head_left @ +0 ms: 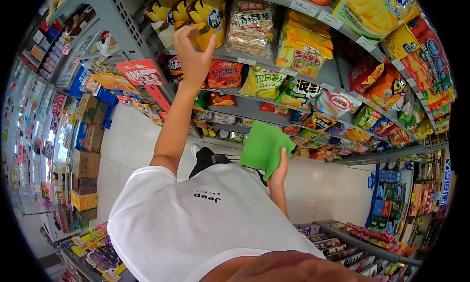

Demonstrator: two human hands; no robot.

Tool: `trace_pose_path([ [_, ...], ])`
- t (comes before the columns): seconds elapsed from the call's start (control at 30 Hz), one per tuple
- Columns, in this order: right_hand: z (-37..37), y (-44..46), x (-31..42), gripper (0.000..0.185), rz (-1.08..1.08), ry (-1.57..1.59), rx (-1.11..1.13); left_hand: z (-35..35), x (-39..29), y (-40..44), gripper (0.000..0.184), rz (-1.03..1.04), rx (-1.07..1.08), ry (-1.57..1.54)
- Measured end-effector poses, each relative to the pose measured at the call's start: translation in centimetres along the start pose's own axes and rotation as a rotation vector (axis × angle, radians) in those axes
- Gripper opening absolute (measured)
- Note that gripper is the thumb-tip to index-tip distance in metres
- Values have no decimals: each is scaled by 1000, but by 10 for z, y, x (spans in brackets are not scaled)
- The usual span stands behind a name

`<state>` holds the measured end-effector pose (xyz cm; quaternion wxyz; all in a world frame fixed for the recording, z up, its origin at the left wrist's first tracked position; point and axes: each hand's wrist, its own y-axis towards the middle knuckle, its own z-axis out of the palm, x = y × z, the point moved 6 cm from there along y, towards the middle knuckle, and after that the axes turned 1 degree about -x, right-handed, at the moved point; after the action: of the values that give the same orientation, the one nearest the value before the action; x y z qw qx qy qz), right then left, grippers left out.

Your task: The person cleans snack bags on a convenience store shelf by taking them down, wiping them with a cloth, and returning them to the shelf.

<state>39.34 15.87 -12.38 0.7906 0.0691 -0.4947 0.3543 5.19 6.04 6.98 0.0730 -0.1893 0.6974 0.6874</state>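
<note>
My left hand [194,57] is raised to an upper shelf on the left. Its thumb and fingers are apart, in front of yellow fries-snack packs [211,18]; whether the fingertips touch them I cannot tell. Right of these packs stands a clear bag of grain bars [250,27], then a yellow snack bag [304,49]. Below the left wrist sits a red chip bag [225,73], with a pale green chip bag [262,81] beside it. Low in front of my body, my right hand [279,170] grips a green cloth [264,149], which hangs partly folded over the fingers.
A grey perforated shelf upright [125,25] stands left of my raised arm, with red hanging cards [140,72] beside it. Stacked cardboard boxes [85,163] line the left aisle. Behind me are low racks of packets [333,245]. Pale floor tiles [313,184] show around me.
</note>
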Motion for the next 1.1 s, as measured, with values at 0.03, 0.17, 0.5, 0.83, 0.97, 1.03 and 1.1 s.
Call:
trace_pose_path([
  [0.03,1,1,-1,53,6,-2,10,0,7,0,51,-49,50,-3],
  [0.17,8,4,-1,53,30,-21,22,0,25,-1,56,-200,121,-7],
  [0.5,10,8,-4,52,16,-18,24,5,40,-5,57,-273,200,-100],
  [0.83,7,5,-7,53,22,-12,-23,18,64,-10,48,-176,328,14],
  [0.97,8,5,-5,52,1,-16,0,15,52,-9,44,-297,376,-173],
  [1.03,10,6,-5,52,-3,-23,13,17,58,-12,42,-280,338,-138],
  [1.1,7,6,-8,53,19,-38,15,19,61,-13,40,-281,329,-121],
])
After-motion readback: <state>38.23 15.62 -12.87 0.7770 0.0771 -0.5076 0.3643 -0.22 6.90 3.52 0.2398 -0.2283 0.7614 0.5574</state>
